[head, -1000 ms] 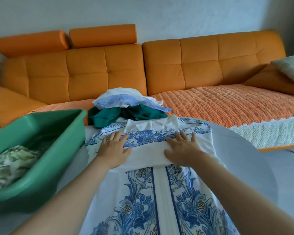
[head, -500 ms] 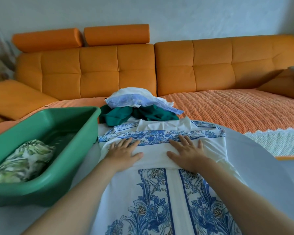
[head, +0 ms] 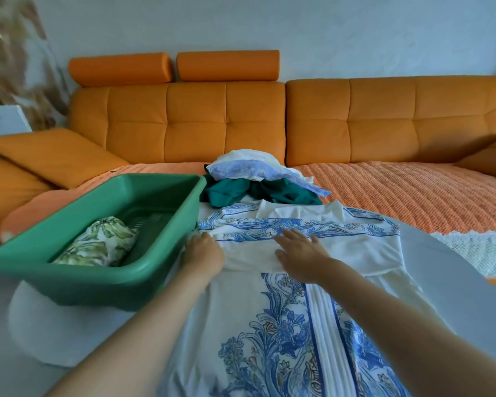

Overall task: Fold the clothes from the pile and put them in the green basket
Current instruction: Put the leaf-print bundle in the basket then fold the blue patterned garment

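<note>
Right hand (head: 301, 257) flat on blue-white garment (head: 287, 353)

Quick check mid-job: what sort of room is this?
Most likely a home living room: a long orange sofa with loose cushions, a white table in front of it, and household laundry, a pile of clothes beside a green basket.

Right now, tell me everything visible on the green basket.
The green basket is a rectangular tub, plastic by its look, with a rolled rim, sloping walls and apparent floor slots. It stands open side up at the left of the white table, before the orange sofa. One folded leaf-print garment lies inside, toward the near left. The left hand lies close to its right wall; contact cannot be told.
</note>
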